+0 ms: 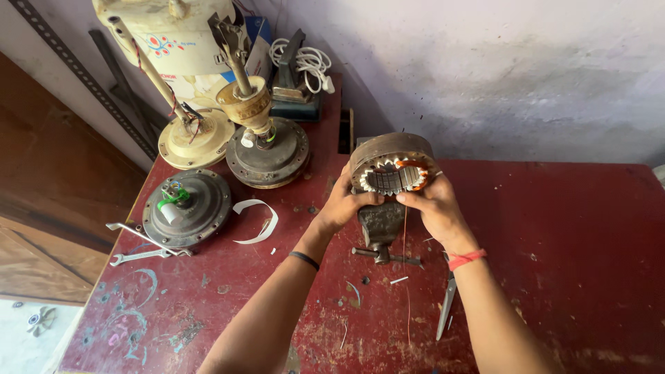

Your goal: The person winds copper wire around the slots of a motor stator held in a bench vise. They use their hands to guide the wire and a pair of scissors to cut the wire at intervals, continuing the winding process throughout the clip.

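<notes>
While both hands clasp the fan stator (393, 170) perched on the small vise (380, 223) at the desk's (568, 228) middle, left hand (344, 203) and right hand (431, 206) closed on it, thin copper wire could snag; stator might slip off.

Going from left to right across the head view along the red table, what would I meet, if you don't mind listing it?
Spanners → grey motor housing → white curved strip → left hand → stator held over a vise → right hand → blade lying by the right forearm.
</notes>
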